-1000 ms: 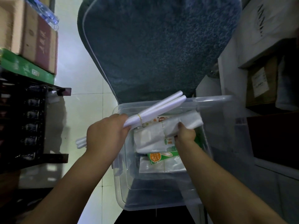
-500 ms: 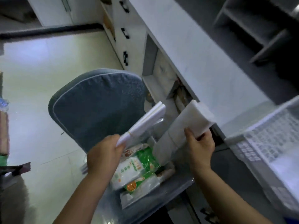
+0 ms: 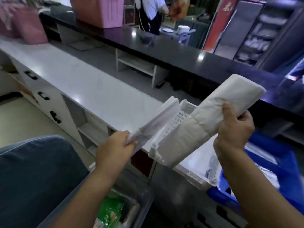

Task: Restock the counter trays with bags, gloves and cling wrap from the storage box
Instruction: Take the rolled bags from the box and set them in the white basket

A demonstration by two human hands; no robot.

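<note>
My left hand [image 3: 115,148] grips a thin bundle of white bags [image 3: 161,117] tied with a rubber band, its far end pointing up and right. My right hand [image 3: 233,127] holds a thick folded pack of white bags [image 3: 205,116], tilted, its lower end hanging over a white perforated tray [image 3: 195,178] on the white counter [image 3: 92,86]. A blue tray [image 3: 269,163] sits right of the white one. The clear storage box [image 3: 143,195] is below my arms, with green packets [image 3: 110,209] inside.
A blue-grey chair back [image 3: 34,175] stands at the lower left. White drawers with black handles [image 3: 42,96] run under the counter. A raised black counter [image 3: 164,48] lies behind, with pink bins [image 3: 100,12] on it. A person stands beyond it.
Both hands have lifted the bag bundles out of the storage box and up over the counter. My view swung from the box up to the counter and trays.
</note>
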